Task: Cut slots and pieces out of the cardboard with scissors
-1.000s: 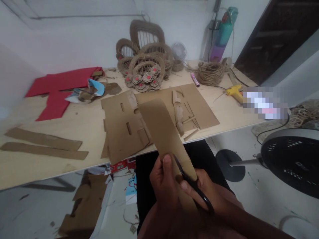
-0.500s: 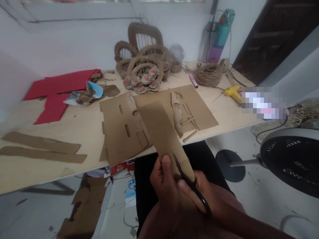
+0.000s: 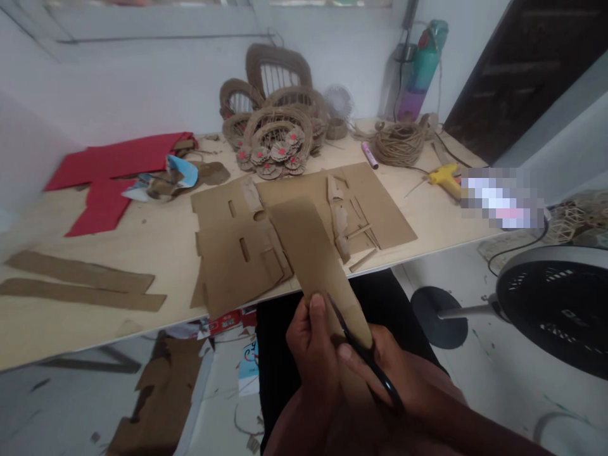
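A long brown cardboard strip [image 3: 313,244] runs from over the table's front edge down to my lap. My left hand [image 3: 311,335] pinches its left edge, thumb on top. My right hand [image 3: 380,361] grips black-handled scissors [image 3: 363,356], whose blades lie along the strip, pointing away from me toward my left thumb. Part of the strip lies between the scissors and my right fingers. The lower blade is hidden under the cardboard. Beneath the far end of the strip, larger cardboard sheets [image 3: 228,247] with slots and torn patches lie on the table.
Two cut strips [image 3: 85,272] and red sheets [image 3: 114,158] lie on the left. Twine-wrapped frames with paper flowers [image 3: 275,126] stand at the back. A twine coil [image 3: 399,144], a yellow glue gun [image 3: 445,179] and a bottle [image 3: 422,69] are to the right; a black fan [image 3: 555,310] stands beside the table.
The scissors' blade tips have shifted slightly left on the strip, and the blade shows more clearly. Both hands stay in nearly the same place.
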The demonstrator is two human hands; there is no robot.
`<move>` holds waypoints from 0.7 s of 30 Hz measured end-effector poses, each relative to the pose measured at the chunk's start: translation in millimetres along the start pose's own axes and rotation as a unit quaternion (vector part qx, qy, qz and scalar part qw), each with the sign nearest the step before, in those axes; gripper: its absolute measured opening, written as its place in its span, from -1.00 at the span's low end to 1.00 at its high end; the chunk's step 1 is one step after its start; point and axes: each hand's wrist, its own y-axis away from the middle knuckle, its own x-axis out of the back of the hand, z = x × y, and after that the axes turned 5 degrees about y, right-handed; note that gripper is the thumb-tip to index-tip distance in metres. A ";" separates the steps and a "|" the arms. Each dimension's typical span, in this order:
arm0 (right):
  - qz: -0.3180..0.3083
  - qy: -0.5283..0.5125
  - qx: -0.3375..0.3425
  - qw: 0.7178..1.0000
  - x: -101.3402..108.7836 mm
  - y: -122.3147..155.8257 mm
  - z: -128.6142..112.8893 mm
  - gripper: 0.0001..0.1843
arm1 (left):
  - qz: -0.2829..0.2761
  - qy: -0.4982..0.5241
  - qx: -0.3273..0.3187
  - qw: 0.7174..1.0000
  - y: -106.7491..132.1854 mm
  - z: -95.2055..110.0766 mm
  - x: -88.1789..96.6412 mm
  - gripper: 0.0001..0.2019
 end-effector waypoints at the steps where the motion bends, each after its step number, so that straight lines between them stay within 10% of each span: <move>1: 0.006 0.010 -0.003 1.000 -0.9 0.7 0.2 -0.51 | 0.001 -0.002 -0.006 1.000 0.1 -0.8 0.2 -0.69; 21: 0.026 0.218 -0.168 0.961 7.7 22.6 -3.6 -0.58 | 0.002 0.030 -0.018 0.999 1.8 -5.6 4.2 -0.71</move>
